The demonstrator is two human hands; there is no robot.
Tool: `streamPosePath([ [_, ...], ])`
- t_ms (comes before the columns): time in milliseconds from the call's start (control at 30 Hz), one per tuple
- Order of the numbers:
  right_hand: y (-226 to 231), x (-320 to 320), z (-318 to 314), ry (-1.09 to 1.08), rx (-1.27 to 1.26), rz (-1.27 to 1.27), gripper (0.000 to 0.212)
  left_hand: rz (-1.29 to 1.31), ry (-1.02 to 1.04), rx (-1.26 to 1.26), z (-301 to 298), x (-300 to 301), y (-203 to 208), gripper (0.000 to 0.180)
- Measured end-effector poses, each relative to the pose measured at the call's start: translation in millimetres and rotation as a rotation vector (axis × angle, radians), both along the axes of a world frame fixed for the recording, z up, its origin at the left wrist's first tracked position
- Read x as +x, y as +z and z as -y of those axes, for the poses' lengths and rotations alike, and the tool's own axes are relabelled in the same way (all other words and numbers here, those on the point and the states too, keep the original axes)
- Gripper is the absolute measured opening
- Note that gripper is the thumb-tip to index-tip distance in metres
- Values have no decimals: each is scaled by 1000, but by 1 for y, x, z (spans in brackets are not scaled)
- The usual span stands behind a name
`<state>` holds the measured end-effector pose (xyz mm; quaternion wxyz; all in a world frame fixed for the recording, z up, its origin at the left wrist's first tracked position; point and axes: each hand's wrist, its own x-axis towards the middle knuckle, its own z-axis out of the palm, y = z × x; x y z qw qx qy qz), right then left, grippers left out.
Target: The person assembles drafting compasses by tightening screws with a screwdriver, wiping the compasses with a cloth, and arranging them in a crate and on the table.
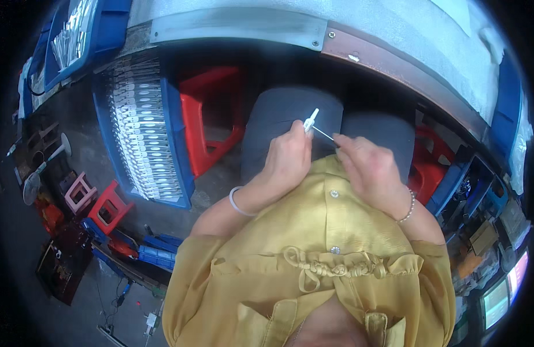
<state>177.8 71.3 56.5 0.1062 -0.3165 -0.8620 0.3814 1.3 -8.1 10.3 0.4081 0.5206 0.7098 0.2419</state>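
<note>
Above my lap, my left hand (291, 151) is closed round a small white plastic piece (311, 120) with a narrow tip pointing up and away from me. A thin light rod (323, 133) runs from beside that piece toward my right hand (365, 165), whose thumb and fingers pinch its near end. Whether the rod is joined to the white piece, I cannot tell. To my left, a blue crate (177, 124) holds stacked rows of similar white pieces (141, 124) with thin metallic parts.
The workbench edge (238, 28) runs across in front of me. A red stool (212, 118) stands beside the crate, with another blue bin (102, 29) of slim parts at upper left. Blue bins (466, 179) and a lit screen (498, 301) are at right.
</note>
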Motion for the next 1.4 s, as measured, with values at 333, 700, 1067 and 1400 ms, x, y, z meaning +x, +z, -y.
streamPosePath([
  [333, 26, -11, -18, 156, 36, 246, 35, -34, 6, 31, -2, 4, -7, 12],
  [700, -11, -12, -16, -286, -619, -85, 27, -177, 19, 61, -12, 4, -13, 13],
  [1067, 27, 9, -8, -57, -227, -51, 29, 431, 161, 27, -1, -5, -4, 20],
  [1400, 18, 6, -8, -27, -142, -36, 31, 567, 221, -195, -5, -10, 3, 22],
])
